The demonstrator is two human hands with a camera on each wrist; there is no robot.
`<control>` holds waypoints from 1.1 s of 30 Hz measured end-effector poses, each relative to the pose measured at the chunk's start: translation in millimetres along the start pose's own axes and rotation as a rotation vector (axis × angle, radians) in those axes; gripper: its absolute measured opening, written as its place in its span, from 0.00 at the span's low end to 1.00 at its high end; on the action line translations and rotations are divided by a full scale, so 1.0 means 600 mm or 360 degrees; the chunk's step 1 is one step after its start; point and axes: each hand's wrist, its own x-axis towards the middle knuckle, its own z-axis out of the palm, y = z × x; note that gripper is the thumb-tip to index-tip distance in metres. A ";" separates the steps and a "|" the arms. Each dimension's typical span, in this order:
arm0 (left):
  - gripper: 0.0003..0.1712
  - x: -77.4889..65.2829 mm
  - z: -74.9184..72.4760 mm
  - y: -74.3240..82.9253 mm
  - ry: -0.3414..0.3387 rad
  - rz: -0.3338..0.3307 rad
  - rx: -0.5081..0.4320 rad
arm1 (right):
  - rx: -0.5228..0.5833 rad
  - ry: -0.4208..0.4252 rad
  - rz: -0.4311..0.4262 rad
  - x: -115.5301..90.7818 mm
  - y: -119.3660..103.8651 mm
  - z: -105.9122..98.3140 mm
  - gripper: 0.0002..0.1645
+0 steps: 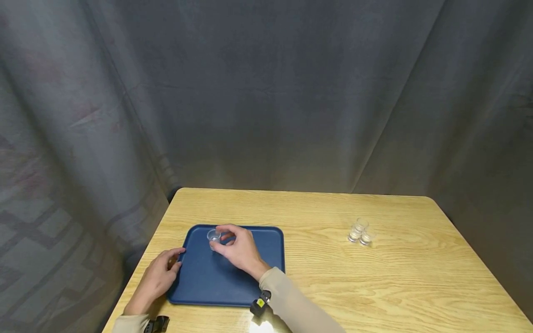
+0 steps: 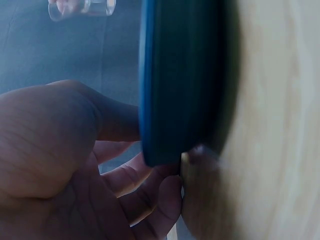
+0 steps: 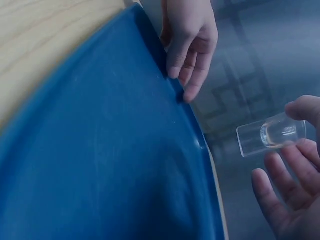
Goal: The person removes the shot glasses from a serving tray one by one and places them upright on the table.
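A clear shot glass (image 1: 213, 236) is held upright over the back left part of the blue tray (image 1: 216, 277). My right hand (image 1: 238, 249) pinches it between thumb and fingertips; the glass (image 3: 272, 134) appears raised above the tray. At the tray's left side is my left hand (image 1: 160, 275), its thumb and index fingertip touching the rim. From the left wrist, the left thumb (image 2: 117, 120) meets the top edge of the rim, while the other fingers, loosely bent, lie along the tray's outer side, partly hidden by it.
Three clear shot glasses (image 1: 360, 232) stand close together on the right half of the wooden table (image 1: 395, 273). A dark grey curtain (image 1: 266, 92) hangs behind the table and around its sides.
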 end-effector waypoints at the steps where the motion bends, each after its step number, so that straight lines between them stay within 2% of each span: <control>1: 0.23 0.000 0.000 0.000 -0.0003 0.0001 -0.0004 | 0.0006 0.0012 -0.0002 -0.002 -0.001 -0.006 0.25; 10: 0.23 0.000 -0.001 -0.001 -0.0009 -0.0009 -0.0011 | 0.0059 0.0142 -0.0042 -0.015 0.001 -0.062 0.23; 15: 0.23 0.000 0.000 -0.001 -0.0003 -0.0006 -0.0006 | 0.0070 0.0249 -0.0016 -0.018 0.005 -0.099 0.22; 24: 0.23 0.001 -0.001 0.001 -0.0011 -0.0015 -0.0005 | 0.0152 0.0442 0.0038 -0.020 0.004 -0.179 0.21; 33: 0.23 0.003 0.001 0.000 -0.0007 -0.0015 -0.0008 | 0.0170 0.0636 0.0117 -0.041 0.018 -0.267 0.22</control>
